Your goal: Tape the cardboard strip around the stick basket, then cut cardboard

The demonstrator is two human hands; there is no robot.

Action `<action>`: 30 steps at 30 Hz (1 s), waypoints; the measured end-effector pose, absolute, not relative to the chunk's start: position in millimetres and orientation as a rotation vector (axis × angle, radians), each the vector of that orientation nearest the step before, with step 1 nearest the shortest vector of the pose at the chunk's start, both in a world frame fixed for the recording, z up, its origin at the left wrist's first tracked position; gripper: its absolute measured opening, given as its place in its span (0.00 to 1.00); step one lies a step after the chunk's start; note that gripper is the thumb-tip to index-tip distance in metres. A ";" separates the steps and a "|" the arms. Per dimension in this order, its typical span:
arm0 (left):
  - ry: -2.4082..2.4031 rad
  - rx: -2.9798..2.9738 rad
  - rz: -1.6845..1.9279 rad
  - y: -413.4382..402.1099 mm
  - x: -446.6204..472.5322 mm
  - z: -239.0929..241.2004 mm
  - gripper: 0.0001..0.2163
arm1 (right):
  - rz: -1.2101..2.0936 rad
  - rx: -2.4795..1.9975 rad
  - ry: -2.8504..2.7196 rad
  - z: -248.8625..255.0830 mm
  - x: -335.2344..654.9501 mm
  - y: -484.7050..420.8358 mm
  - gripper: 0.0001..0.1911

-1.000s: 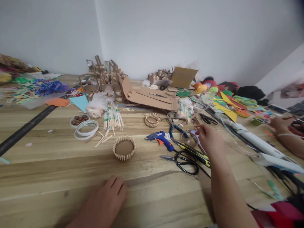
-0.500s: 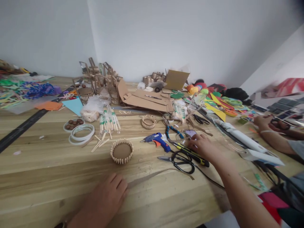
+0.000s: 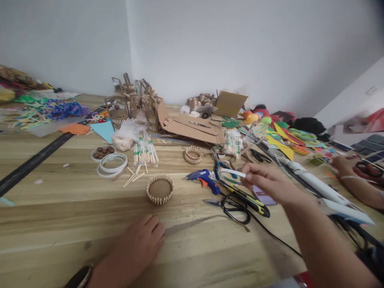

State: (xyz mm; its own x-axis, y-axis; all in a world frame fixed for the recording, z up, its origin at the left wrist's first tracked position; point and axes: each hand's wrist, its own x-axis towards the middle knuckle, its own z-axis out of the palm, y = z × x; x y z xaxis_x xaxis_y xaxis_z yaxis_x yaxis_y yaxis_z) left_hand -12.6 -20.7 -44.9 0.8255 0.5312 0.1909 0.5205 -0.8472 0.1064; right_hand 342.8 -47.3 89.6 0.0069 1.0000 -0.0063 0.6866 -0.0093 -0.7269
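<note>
My right hand (image 3: 265, 182) pinches a thin roll of tape (image 3: 232, 172), whose white edge shows, over the tools. Below it lies a yellow-and-black utility knife (image 3: 247, 199). Black-handled scissors (image 3: 238, 209) and a blue glue gun (image 3: 204, 179) lie to its left. A purple card (image 3: 264, 195) shows under my wrist. My left hand (image 3: 144, 240) rests on the table with nothing in it, fingers loosely bent. Just beyond it stands a round basket base (image 3: 160, 190) edged with short wooden sticks. A smaller stick-edged ring (image 3: 193, 155) sits further back.
White tape rolls (image 3: 112, 165), a dish of brown balls (image 3: 103, 153) and bagged sticks (image 3: 145, 150) stand left. Finished baskets (image 3: 132, 104) and cardboard (image 3: 192, 126) are behind. A white power strip (image 3: 309, 176) runs along the right, where another person's hand (image 3: 345, 166) holds scissors.
My right hand has lifted slightly and now grips the tape roll, uncovering the purple card. My left hand stays on the table. The view has swung a little left.
</note>
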 end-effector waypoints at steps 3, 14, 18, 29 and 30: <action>0.819 2.956 0.323 -20.0 -13.7 -39.9 0.10 | 0.635 -1.472 -1.815 63.1 285.8 -43.5 0.10; 1.172 2.434 1.076 -19.3 -27.1 -23.3 0.08 | -0.189 -0.868 -2.225 -4.3 190.2 -28.6 0.06; 1.187 2.250 1.121 -14.3 -29.3 -22.1 0.12 | -0.283 -0.809 -2.304 -7.8 189.5 -33.1 0.06; 0.872 2.544 1.281 -18.5 -32.1 -12.7 0.05 | -0.274 -0.903 -2.248 -11.5 195.6 -35.2 0.13; 0.810 2.604 1.261 -20.4 -32.3 -11.1 0.05 | -0.280 -0.911 -2.227 -11.0 196.8 -34.9 0.13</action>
